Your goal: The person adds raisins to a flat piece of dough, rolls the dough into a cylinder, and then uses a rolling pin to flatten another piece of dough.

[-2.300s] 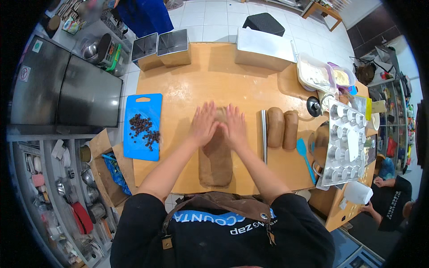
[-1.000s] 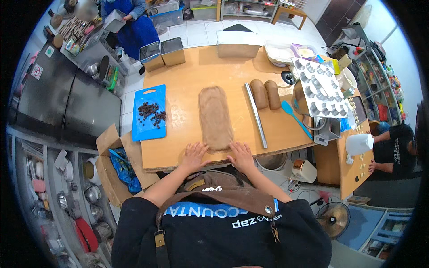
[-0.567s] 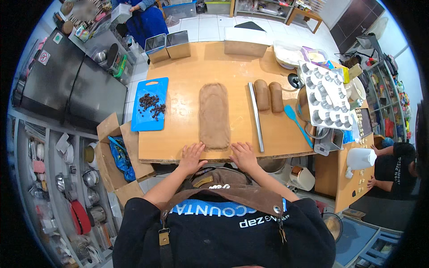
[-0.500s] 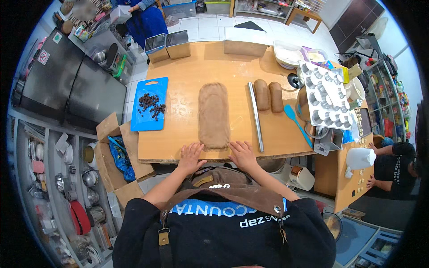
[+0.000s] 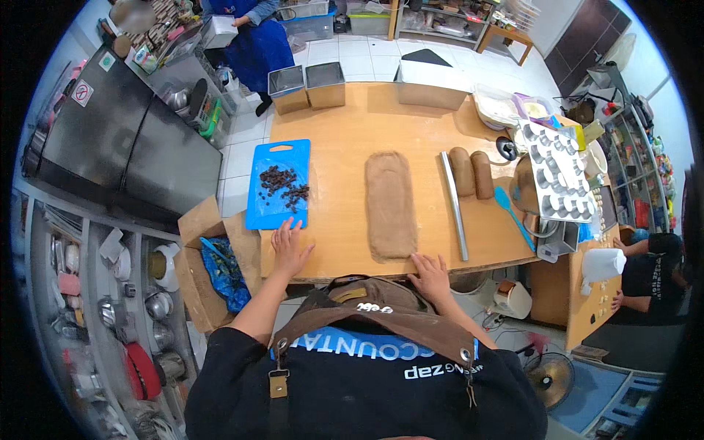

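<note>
A long, flat slab of brown dough (image 5: 391, 207) lies lengthwise on the wooden table. At its near right corner is my right hand (image 5: 431, 276), fingers spread, with the fingertips by the dough's edge. My left hand (image 5: 290, 248) is left of the dough, open and empty, its fingertips at the near edge of a blue cutting board (image 5: 258, 209). Small dark brown pieces (image 5: 277, 179), raisins or chocolate bits, are scattered on that board. Right of the slab lie a metal rod (image 5: 454, 207) and two rolled brown dough logs (image 5: 461, 172) (image 5: 482, 175).
Rectangular metal tins (image 5: 325, 94) stand along the table's far edge. At the right are a blue spatula (image 5: 515, 220), a muffin tray (image 5: 561, 172) and tubs (image 5: 496, 104). An open carton (image 5: 192, 275) sits beyond the left edge. Two other people (image 5: 253, 51) (image 5: 645, 275) are nearby.
My left hand has left the dough's near corner and moved left to the cutting board. My right hand stays by the dough. The whole view has shifted, so the table appears farther right.
</note>
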`<state>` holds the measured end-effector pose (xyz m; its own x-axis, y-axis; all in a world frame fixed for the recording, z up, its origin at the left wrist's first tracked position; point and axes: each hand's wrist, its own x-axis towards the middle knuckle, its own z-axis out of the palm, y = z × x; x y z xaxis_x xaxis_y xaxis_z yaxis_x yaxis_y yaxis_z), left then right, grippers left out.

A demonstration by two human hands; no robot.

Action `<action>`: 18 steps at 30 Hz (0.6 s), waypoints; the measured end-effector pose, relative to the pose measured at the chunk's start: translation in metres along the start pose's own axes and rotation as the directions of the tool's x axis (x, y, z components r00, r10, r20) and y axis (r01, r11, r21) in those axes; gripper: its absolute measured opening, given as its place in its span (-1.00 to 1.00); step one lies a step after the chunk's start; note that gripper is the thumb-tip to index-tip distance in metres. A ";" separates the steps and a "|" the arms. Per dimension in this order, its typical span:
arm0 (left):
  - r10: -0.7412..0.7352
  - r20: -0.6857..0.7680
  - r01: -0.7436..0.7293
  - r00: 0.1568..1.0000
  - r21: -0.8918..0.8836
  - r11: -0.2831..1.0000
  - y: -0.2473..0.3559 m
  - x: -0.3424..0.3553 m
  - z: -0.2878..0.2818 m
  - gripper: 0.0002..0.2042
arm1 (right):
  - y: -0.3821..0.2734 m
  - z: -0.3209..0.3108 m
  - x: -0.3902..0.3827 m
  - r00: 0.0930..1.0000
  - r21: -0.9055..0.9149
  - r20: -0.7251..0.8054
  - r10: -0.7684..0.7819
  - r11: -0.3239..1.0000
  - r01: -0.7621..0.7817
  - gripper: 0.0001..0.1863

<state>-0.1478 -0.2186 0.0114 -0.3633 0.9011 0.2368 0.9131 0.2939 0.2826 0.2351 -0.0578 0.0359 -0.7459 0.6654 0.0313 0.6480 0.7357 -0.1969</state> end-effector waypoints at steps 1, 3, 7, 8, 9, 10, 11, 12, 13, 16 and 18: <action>-0.033 -0.010 0.033 0.999 0.029 0.999 -0.018 0.002 0.000 -0.22 | -0.005 0.001 0.001 1.000 0.015 -0.012 0.021 1.000 -0.020 -0.44; -0.083 -0.002 0.083 0.997 0.001 0.997 -0.045 0.020 -0.001 -0.20 | -0.008 -0.005 0.011 0.988 0.047 0.029 0.154 0.987 -0.156 -0.43; -0.167 0.033 0.168 0.985 -0.046 0.985 -0.103 0.073 -0.003 -0.10 | -0.015 -0.009 0.014 0.947 0.119 -0.093 0.308 0.948 -0.297 -0.39; -0.157 0.037 0.159 0.987 -0.056 0.986 -0.112 0.087 -0.001 -0.10 | -0.018 -0.009 0.011 0.932 0.117 -0.148 0.332 0.941 -0.317 -0.39; -0.213 0.111 0.217 0.971 -0.019 0.976 -0.117 0.105 0.000 -0.08 | -0.021 -0.008 0.004 0.924 0.109 -0.152 0.350 0.936 -0.336 -0.39; -0.269 0.182 0.269 0.946 0.024 0.963 -0.122 0.119 0.001 -0.07 | -0.024 -0.006 -0.003 0.922 0.093 -0.161 0.352 0.936 -0.341 -0.39; -0.260 0.180 0.258 0.949 0.038 0.965 -0.126 0.132 0.003 -0.08 | -0.028 -0.007 -0.009 0.919 0.077 -0.171 0.356 0.934 -0.348 -0.39; -0.238 0.187 0.237 0.953 0.027 0.971 -0.130 0.142 0.006 -0.08 | -0.032 -0.009 -0.017 0.910 0.070 -0.177 0.376 0.927 -0.369 -0.39; -0.251 0.209 0.247 0.945 0.046 0.968 -0.132 0.151 0.008 -0.09 | -0.035 -0.011 -0.025 0.908 0.083 -0.135 0.398 0.917 -0.390 -0.39; -0.256 0.231 0.244 0.939 0.078 0.967 -0.142 0.170 0.016 -0.13 | -0.044 -0.015 -0.042 0.890 0.114 -0.124 0.439 0.897 -0.427 -0.41; -0.316 0.323 0.310 0.892 0.072 0.948 -0.132 0.177 0.020 -0.17 | -0.046 -0.016 -0.055 0.864 0.120 -0.159 0.477 0.878 -0.463 -0.42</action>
<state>-0.3293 -0.0914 -0.0026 -0.5527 0.8140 -0.1788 0.7666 0.5807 0.2740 0.2492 -0.1265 0.0587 -0.3109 0.9463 0.0884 0.8960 0.3228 -0.3050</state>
